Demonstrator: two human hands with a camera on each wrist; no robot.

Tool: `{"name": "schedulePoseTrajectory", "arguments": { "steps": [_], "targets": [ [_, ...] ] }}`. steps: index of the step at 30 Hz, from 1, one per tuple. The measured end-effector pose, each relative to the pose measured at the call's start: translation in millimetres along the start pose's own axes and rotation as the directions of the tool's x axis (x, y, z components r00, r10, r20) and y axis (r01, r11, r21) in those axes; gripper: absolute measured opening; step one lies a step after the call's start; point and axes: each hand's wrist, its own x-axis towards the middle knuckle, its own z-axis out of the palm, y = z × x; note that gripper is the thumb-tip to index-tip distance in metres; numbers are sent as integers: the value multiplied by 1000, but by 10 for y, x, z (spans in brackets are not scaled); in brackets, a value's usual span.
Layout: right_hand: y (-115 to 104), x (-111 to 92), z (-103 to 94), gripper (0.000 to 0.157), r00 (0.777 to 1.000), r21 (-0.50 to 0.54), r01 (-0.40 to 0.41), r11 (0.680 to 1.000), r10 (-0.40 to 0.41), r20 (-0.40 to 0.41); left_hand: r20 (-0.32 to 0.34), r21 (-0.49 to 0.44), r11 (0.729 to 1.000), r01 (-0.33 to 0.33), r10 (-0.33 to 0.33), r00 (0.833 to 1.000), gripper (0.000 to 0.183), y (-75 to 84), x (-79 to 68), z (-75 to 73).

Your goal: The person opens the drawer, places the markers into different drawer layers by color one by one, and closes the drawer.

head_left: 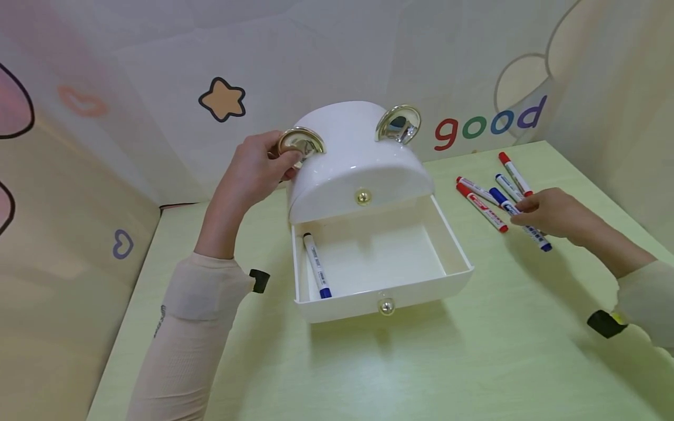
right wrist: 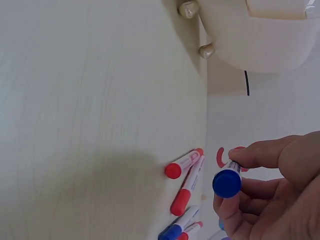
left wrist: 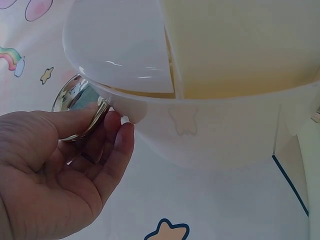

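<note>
Fingers (left wrist: 124,145) pinching its ear (head_left: 301,136), our left hand (head_left: 255,168) perhaps steadies the box (head_left: 353,137); rightward, our right hand (head_left: 559,214) pinches a blue-capped marker (head_left: 505,203).

The box (head_left: 350,137) looks glossy plastic, its ears (head_left: 398,121) (mirror-bright) like polished metal.

I read one word on the pale printed wall sheet (head_left: 342,52): lowercase "good" (head_left: 493,124), its letters running red, green, blue, purple. Label print shows on the slim white plastic marker with red ends (head_left: 481,207), the white plastic marker with blue ends (head_left: 534,234) and the black-and-blue-ended white marker (head_left: 317,266), too small for me to make out. Small dark lettering on the cream fabric left sleeve (head_left: 200,292) also defeats me.
</note>
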Motion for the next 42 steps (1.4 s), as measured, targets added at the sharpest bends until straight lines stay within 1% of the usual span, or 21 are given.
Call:
{"name": "schedulePoseTrajectory", "arguments": {
  "steps": [6, 16, 24, 31, 39, 42],
  "targets": [
    [-217, -165, -63, 48, 999, -3, 46, 999, -46, 6, -5, 5, 1000, -10, 10, 1000, 19, -18, -1, -3],
    [-496, -353, -101, 49, 997, -15, 74, 997, -74, 4, 3, 15, 1000, -2, 2, 1000, 20, -2, 5, -8],
    [-726, -520, -149, 48, 995, -56, 99, 993, -100, -6, 7, 8, 1000, 4, -4, 1000, 22, 3, 12, -6],
    [-944, -701, -185, 47, 996, -86, 89, 992, -90, -9, 7, 12, 1000, -6, 5, 1000, 22, -5, 18, -4],
    [-1144, -889, -215, 34, 993, -87, 114, 990, -113, 22, 2, 17, 1000, 5, -5, 1000, 21, 1, 18, -3],
    [-1193, -927, -226, 33, 994, -97, 106, 990, -103, 40, 6, 14, 1000, 10, -10, 1000, 22, 1, 10, -1]
  ]
}}
